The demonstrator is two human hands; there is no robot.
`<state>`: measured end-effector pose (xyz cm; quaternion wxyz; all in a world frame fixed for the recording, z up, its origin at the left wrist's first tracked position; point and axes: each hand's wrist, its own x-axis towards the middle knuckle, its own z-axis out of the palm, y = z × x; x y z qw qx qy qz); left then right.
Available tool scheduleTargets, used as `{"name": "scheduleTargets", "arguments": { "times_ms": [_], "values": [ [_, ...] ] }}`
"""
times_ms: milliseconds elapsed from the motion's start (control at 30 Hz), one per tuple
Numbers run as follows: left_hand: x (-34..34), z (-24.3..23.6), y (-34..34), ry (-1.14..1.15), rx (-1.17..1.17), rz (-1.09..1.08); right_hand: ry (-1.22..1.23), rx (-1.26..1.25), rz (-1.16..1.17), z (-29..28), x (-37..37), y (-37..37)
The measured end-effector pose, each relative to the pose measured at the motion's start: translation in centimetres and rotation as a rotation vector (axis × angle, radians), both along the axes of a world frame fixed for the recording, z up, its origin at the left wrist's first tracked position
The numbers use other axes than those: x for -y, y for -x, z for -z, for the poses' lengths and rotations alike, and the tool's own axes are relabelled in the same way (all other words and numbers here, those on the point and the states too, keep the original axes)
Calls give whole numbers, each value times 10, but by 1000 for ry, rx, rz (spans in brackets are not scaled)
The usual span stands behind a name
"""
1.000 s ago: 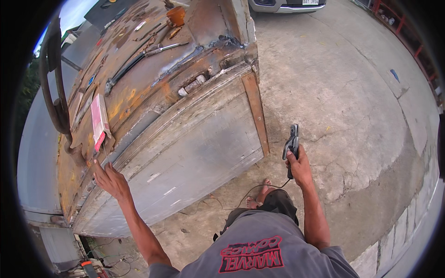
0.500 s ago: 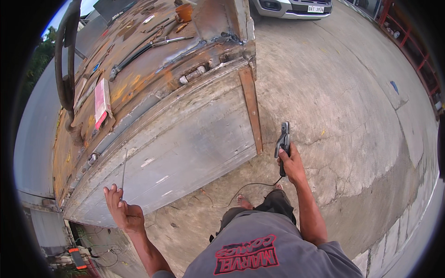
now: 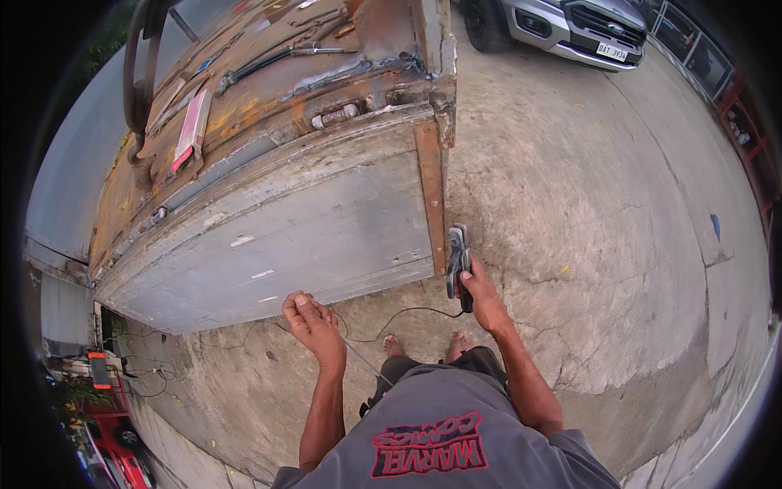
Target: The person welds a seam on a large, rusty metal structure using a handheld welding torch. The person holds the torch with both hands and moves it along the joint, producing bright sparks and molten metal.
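Observation:
My right hand (image 3: 487, 303) is wrapped round the black handle of a welding electrode holder (image 3: 458, 248), its metal jaws pointing up and away from me. Its thumb lies on the lever, and no rod shows in the jaws. A dark cable runs from the handle's lower end to the left. My left hand (image 3: 316, 328) is closed in a pinch, level with the lower edge of the grey metal panel (image 3: 301, 220). A thin grey welding rod (image 3: 365, 359) slants from these fingers down toward my shirt. The two hands are apart.
On the rusty metal bed (image 3: 244, 102) above the panel lie a pink and white box (image 3: 192, 130), a long dark tool (image 3: 261, 67) and other tools. A bent dark bar (image 3: 138, 81) rises at its left. Ahead stands a silver vehicle (image 3: 562, 28). Concrete (image 3: 586, 187) spreads to the right.
My left hand has come right toward my body and closed more; the rod that stood upright from it now slants downward. My right hand has shifted left with the electrode holder, nearer the panel's corner.

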<state>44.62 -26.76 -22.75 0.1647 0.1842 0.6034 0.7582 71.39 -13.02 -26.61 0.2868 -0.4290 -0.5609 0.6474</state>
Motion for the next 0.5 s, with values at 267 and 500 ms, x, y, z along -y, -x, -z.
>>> {"name": "scheduleTargets", "arguments": {
  "times_ms": [267, 500],
  "values": [
    [41, 57, -59, 128, 310, 116, -122, 219, -112, -35, -13, 5],
    [43, 17, -55, 356, -42, 428, -262, 297, -232, -52, -27, 16]
  ]
}}
